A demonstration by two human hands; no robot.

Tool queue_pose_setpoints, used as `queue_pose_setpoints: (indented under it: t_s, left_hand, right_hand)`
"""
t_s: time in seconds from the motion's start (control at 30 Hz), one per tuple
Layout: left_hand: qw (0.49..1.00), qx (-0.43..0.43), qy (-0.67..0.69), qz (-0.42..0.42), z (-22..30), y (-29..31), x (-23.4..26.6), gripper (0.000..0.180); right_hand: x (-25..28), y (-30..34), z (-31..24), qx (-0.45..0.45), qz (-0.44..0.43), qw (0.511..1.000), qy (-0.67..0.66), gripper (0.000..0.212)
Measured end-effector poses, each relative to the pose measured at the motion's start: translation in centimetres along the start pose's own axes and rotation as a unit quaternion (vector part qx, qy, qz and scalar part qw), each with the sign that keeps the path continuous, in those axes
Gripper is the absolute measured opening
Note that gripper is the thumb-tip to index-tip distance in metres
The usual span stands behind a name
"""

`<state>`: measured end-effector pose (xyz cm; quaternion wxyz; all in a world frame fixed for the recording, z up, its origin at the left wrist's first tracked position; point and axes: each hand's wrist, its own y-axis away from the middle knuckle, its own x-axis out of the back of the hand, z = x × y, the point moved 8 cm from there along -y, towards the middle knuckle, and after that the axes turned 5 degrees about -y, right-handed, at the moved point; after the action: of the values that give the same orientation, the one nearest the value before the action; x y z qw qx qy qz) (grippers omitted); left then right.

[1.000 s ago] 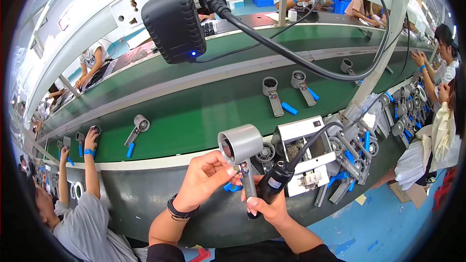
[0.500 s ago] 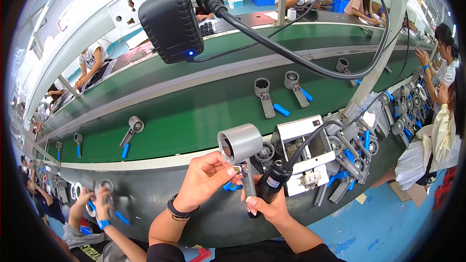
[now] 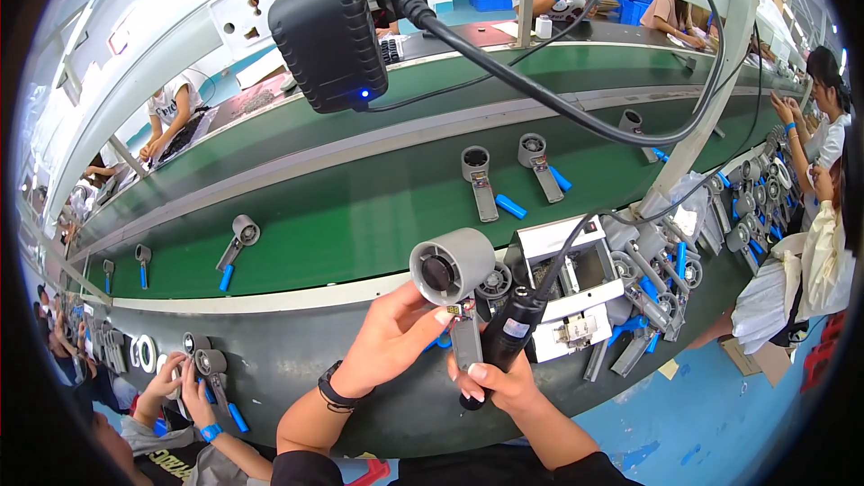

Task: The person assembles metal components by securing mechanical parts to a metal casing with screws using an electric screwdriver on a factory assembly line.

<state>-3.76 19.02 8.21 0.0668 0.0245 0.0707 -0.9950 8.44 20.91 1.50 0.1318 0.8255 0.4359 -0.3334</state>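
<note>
A grey handheld fan is tilted up in front of me, its round head to the upper left and its handle open, with wires and a small circuit board at the neck. My left hand grips the fan below its head, thumb pressed at the board. In my right hand is a black electric screwdriver, cable upward; the thumb also rests on the lower end of the fan's handle. The screwdriver's tip is hidden. Behind the fan, a blue cylindrical battery is mostly covered by my left hand.
A white screw-feeding box stands right of my hands, beside a pile of grey fan parts. Beyond runs a green conveyor carrying fans with blue batteries. A black power adapter hangs overhead. A co-worker's hands work at left.
My left fingers have moved from pinching the board to closing around the fan's neck. The fan's head has turned slightly toward me. Fans on the conveyor have shifted left.
</note>
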Motion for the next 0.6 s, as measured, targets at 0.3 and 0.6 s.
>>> queue_pose_setpoints:
  t_s: [0.3, 0.6]
  left_hand:
    - [0.999, 0.052, 0.001, -0.004, -1.1, 0.3, -0.5, 0.03]
    - [0.995, 0.012, 0.094, 0.042, -0.5, 0.4, 0.5, 0.03]
  right_hand:
    - [-0.6, 0.3, 0.7, -0.01, -0.048, 0.987, -0.155, 0.055]
    - [1.2, 3.8, -3.2, 0.211, 0.108, 0.971, 0.02, 0.055]
